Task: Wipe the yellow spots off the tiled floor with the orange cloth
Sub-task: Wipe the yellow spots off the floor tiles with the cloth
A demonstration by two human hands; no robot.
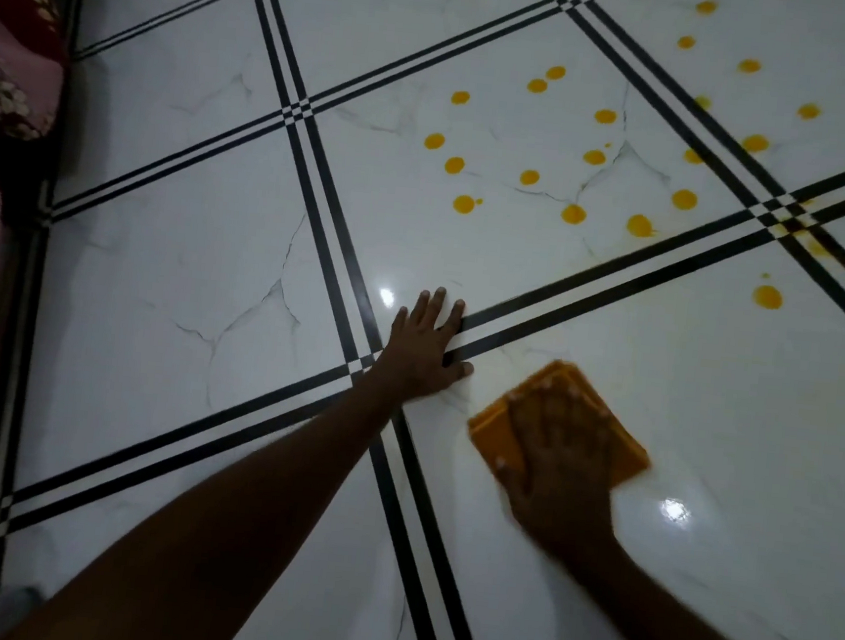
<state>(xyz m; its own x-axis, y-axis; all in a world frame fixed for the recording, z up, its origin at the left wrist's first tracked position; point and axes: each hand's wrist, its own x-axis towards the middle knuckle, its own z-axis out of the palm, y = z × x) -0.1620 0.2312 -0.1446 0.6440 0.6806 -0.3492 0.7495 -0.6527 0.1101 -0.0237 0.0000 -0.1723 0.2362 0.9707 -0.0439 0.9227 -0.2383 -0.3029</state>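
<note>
While right hand (560,451) presses flat on orange cloth (555,425), blurred | left hand (425,348) spread, braced on tiled floor (168,254) left of cloth | yellow spots (572,214) cluster beyond cloth, up and rightward | right hand nearer, likely next push forward.

Glossy white marbled tile floor (167,264), black double border lines (319,191); two light glares; floral maroon fabric (0,73) at left edge.
</note>
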